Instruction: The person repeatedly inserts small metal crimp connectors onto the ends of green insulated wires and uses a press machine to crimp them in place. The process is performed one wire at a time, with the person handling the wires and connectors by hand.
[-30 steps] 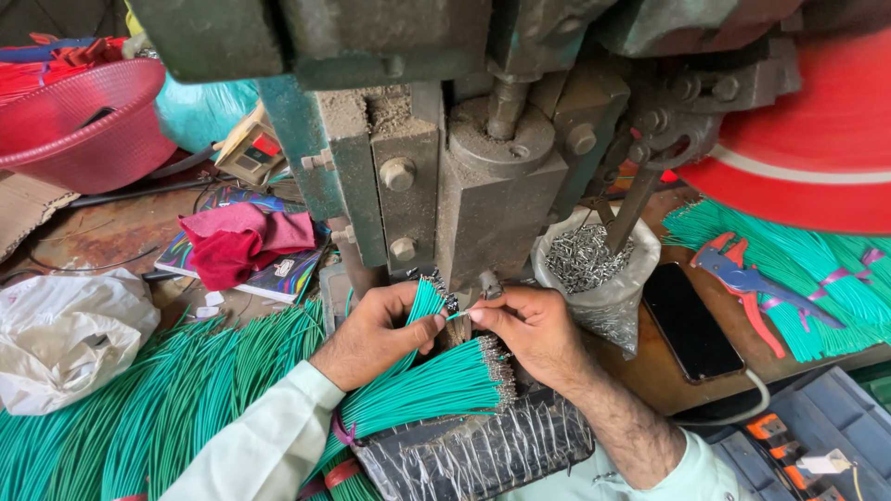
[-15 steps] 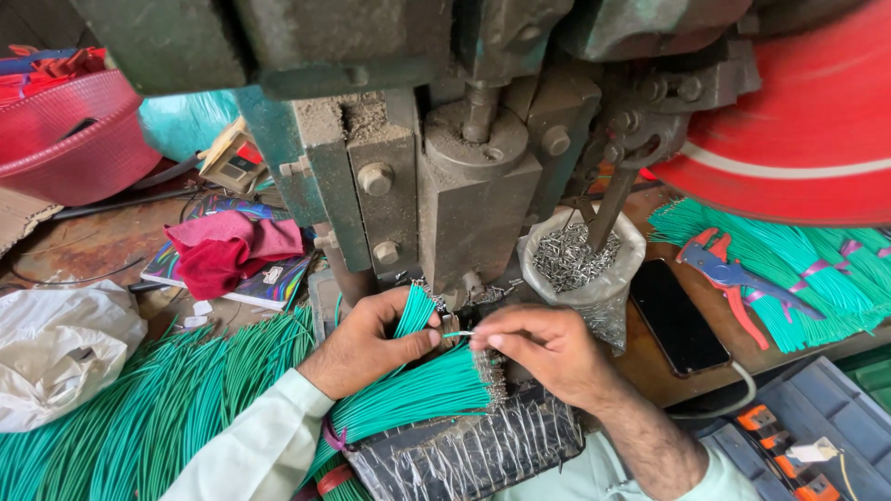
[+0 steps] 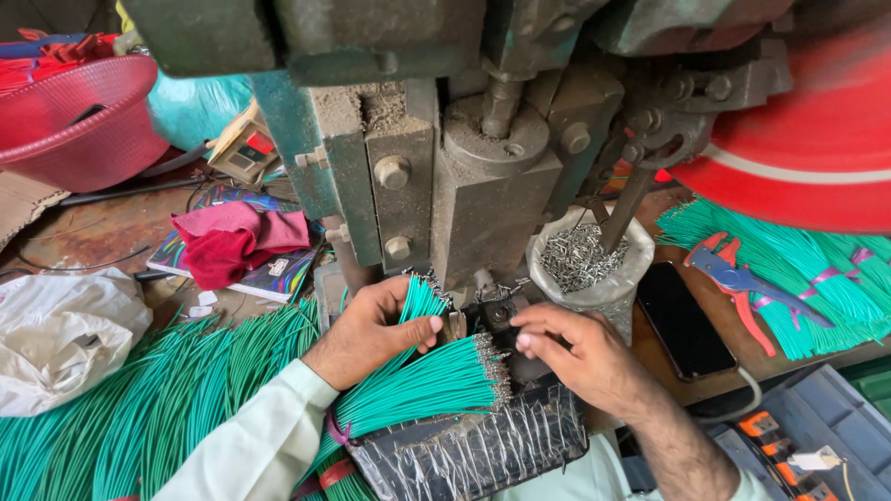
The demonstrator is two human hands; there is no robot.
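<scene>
A small bunch of green wires is being gripped by the left hand at frame centre, while the right hand, fingers pinched (nothing visible between them), is being drawn slightly back from the press die; the larger bundle is lying below.

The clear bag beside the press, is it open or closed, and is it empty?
Open and not empty. The clear bag has its mouth rolled back, and a heap of small metal pieces shows inside.

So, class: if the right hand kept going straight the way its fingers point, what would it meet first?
Probably the left hand and its green wires; the right hand points leftward, though depth is unclear.
</scene>
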